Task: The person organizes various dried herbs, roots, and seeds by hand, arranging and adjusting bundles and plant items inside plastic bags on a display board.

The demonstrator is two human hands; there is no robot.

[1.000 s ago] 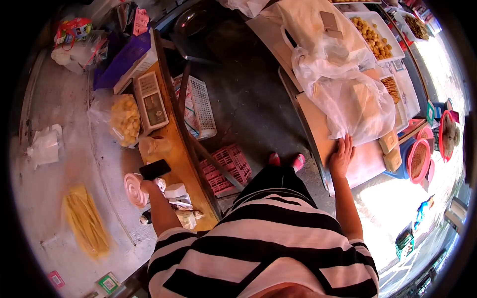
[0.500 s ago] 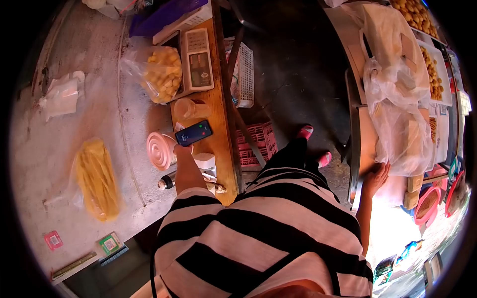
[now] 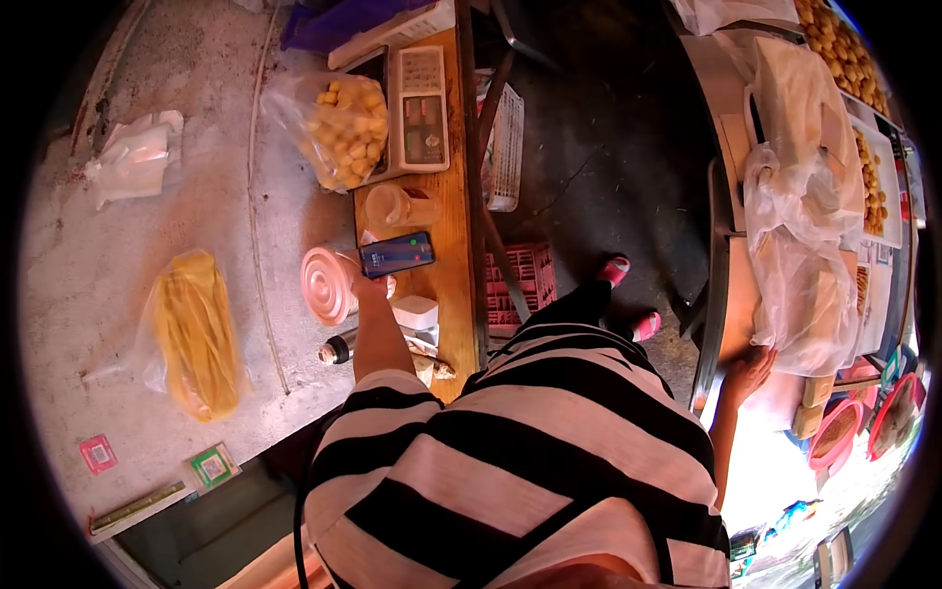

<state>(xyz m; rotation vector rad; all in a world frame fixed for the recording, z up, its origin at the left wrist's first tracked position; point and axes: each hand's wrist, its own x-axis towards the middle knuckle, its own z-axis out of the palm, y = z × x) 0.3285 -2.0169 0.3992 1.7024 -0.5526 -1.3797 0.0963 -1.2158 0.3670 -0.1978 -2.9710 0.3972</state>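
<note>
At brown wooden desk [image 3: 454, 231], your left fingers [image 3: 367, 283] already grasp lit black rectangular phone [image 3: 400, 253]; right fingers [image 3: 761, 361], released, touch translucent plastic sheet [image 3: 807, 294].

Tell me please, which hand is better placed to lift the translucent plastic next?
Probably the right hand: it rests by the translucent plastic, while the left hand is on the opposite side, at the smartphone.

Your shirt [image 3: 530, 439] has bold black and white stripes. Your phone [image 3: 396, 253] shows a dark blue screen with green and red dots. Your shoes [image 3: 645, 326] are pink, the lower crate [image 3: 531, 278] pink, the upper basket [image 3: 507, 147] white.
</note>
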